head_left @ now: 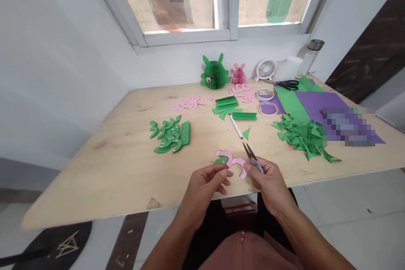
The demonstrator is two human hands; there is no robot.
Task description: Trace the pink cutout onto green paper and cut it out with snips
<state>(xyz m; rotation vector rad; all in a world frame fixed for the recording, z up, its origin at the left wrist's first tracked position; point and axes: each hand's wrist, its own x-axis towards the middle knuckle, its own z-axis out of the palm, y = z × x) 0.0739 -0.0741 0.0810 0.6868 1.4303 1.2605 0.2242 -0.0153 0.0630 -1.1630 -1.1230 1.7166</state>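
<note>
My left hand is at the table's front edge. Its thumb and index finger pinch a wavy pink paper cutout near the middle. Scissors with blue handles rest in my right hand, blades slightly apart and pointing away from me. The right thumb and fingertip also touch the cutout's right end. Beneath the cutout a piece of green paper shows in part. Just beyond the blades lie a white pen and a small green paper scrap.
Green cutouts are heaped to the left, green scraps to the right. Pink cutouts, folded green strips and tape rolls lie farther back. Along the wall stand a green paper figure, a fan and a bottle.
</note>
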